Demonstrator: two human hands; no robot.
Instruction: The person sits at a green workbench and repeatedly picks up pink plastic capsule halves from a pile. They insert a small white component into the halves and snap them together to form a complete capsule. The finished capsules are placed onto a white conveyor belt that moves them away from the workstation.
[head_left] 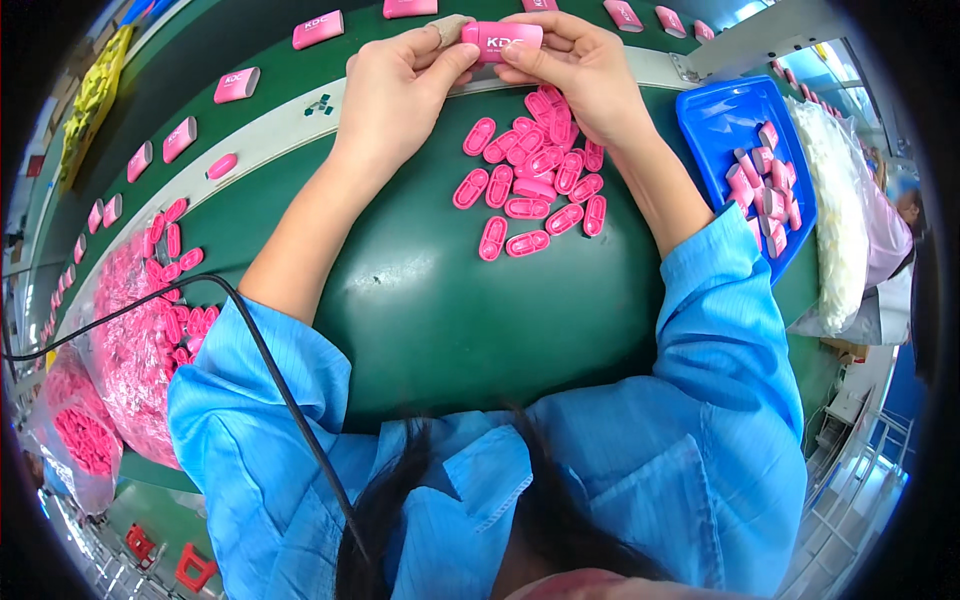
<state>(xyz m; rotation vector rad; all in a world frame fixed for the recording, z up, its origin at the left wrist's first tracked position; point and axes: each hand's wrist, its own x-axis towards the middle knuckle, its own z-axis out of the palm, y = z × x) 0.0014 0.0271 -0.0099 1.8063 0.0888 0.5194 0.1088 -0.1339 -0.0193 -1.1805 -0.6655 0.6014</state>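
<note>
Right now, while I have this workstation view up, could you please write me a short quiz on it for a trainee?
1. What are the left hand and the right hand holding between them?
2. True or false: the blue tray is at the left of the picture.
3. What lies scattered near the middle of the green table?
A) white cups
B) small pink oval pieces
C) metal screws

Key:
1. A pink case, held by both hands at once.
2. False; the blue tray is at the right.
3. B
</note>
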